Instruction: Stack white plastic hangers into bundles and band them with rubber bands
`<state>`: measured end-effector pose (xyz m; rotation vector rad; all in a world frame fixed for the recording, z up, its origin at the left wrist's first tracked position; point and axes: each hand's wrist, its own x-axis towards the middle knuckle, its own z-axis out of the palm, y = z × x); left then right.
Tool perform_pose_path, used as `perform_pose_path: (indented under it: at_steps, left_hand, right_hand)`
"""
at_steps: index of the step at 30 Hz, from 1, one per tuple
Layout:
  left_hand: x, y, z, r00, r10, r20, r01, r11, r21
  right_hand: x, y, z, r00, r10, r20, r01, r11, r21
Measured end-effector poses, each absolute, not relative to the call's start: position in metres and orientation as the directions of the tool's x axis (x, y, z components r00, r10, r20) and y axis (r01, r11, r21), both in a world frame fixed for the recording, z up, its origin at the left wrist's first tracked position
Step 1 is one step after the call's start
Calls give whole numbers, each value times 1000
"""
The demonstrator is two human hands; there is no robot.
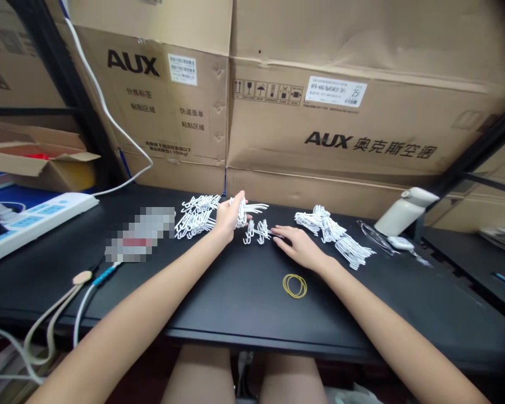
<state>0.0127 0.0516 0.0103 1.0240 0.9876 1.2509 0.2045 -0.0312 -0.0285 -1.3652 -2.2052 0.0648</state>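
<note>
1. The left hand point(228, 217) has its fingers curled around a bunch of white hooks point(247, 209), held just above the table point(235, 303).
2. The right hand point(298, 246) lies flat on the table, fingers spread, fingertips touching loose hooks point(256, 231) just right of the left hand.
3. One hook pile point(196, 220) lies left of the left hand; another pile point(336, 234) lies right of the right hand.
4. A rubber band point(294, 285) lies near the right wrist.

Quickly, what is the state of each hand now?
Left hand: closed, holding a bunch of white hooks.
Right hand: open, flat on the table, fingertips at loose hooks.
</note>
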Motion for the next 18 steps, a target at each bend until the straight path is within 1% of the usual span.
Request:
perform_pose_path:
  at_steps: [2,4,5,7,8,10,12,14,15,18]
  left_hand:
    - [13,51,10,75,997,-23,-250,41,967]
    - [13,52,9,89,996,-17,-242,38,970]
    - [13,52,8,95,995,-13,-237,36,971]
    - [13,52,8,99,995,-7,-229,30,973]
    - [14,52,7,99,995,-4,-226,26,974]
    - [15,51,7,95,995,6,-224,15,974]
    - [16,50,7,99,995,16,-225,7,974]
    - [16,50,7,105,994,21,-223,3,975]
    - [16,49,7,107,994,21,-221,3,975]
    - [16,50,6,109,994,25,-216,-1,976]
  right_hand:
    - [215,-29,-27,-297,854,427,831,452,-324]
    - [223,-28,-27,-236,867,439,829,415,-375]
    - [224,-27,-27,-198,874,443,815,398,-420]
    - [223,-26,-29,-107,896,430,757,354,-549]
    - [220,-25,-31,-60,913,404,705,325,-630]
    - [212,-24,-34,23,951,310,551,246,-797]
    - [205,-22,-37,86,976,199,363,155,-919]
    - [201,-20,-37,123,985,118,233,87,-969]
    - [202,-20,-36,128,987,94,212,65,-975]
    - [210,-20,-31,83,996,39,265,15,-964]
